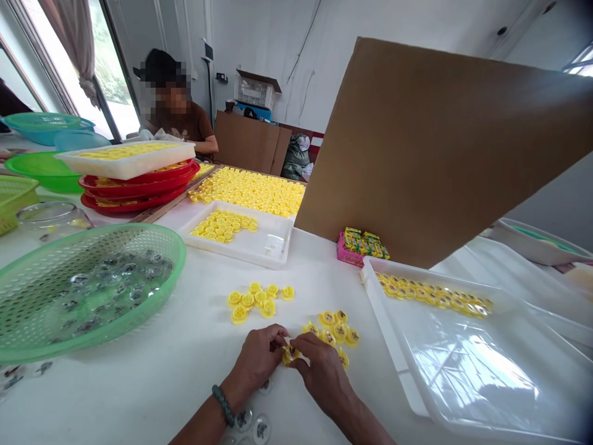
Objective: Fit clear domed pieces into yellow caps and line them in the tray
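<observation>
The left hand (259,355) and right hand (322,371) both pinch one yellow cup (290,355) between their fingertips over the white counter (194,334). Just beyond the left hand lie plain yellow cups (247,301), near the right, cups with printed discs (340,332); a green basket (28,281) stands well left of both hands.

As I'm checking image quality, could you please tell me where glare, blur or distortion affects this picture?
Head view: glare streaks the large tray at right; head view: daylight washes out the window; head view: pixelation hides the face of the co-worker; head view: the upper right corner darkens; head view: the left hand and right hand look fairly sharp.
</observation>
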Available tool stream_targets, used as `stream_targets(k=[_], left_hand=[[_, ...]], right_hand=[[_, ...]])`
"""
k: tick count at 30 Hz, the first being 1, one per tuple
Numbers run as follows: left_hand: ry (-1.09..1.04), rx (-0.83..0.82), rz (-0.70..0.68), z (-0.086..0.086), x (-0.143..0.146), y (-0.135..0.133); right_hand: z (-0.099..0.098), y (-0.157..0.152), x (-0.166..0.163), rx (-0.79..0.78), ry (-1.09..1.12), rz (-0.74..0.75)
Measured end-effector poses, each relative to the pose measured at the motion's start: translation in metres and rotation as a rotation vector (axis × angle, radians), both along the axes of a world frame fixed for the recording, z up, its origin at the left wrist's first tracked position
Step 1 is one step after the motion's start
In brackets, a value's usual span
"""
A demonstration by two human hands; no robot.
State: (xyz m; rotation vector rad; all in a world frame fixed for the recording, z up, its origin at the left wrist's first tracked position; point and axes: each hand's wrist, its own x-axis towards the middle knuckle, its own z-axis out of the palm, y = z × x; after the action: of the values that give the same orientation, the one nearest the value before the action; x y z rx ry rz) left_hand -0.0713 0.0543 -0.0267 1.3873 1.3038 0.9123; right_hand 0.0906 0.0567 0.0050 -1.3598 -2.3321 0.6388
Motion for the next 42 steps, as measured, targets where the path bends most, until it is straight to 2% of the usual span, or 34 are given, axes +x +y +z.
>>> stream_targets(k=[5,9,15,19,23,28,33,37,42], left_hand=[[0.015,-0.001,-0.001,0.003,0.001,-0.001],[0.010,-0.009,0.003,0.004,0.002,-0.001],[0.015,-0.025,0.023,0.002,0.002,-0.001],[-0.101,-0.077,0.006,-0.001,0.001,0.000],[-0.256,-0.139,-0.031,-0.008,0.001,0.000],[-0.292,-0.184,0.012,-0.011,0.001,0.000],[-0.288,-0.219,0.031,-0.009,0.002,0.001],[-0.268,-0.220,0.054,-0.011,0.005,0.001],[-0.165,-0.186,0.091,-0.010,0.009,-0.001]], right_hand=[[-0.004,-0.001,0.004,0.005,0.007,0.006],[-0.005,0.000,0.004,0.038,-0.023,0.090],[-0.003,-0.001,0.004,0.168,-0.161,0.261],[-0.002,-0.001,0.006,0.204,-0.197,0.317],[-0.004,-0.001,0.008,0.179,-0.112,0.282],[-0.011,-0.004,0.009,-0.017,0.213,0.052],[-0.019,-0.008,0.006,-0.072,0.218,-0.125],[-0.020,-0.009,0.005,-0.017,0.176,-0.050],[-0.011,-0.007,0.003,0.061,0.061,0.063]])
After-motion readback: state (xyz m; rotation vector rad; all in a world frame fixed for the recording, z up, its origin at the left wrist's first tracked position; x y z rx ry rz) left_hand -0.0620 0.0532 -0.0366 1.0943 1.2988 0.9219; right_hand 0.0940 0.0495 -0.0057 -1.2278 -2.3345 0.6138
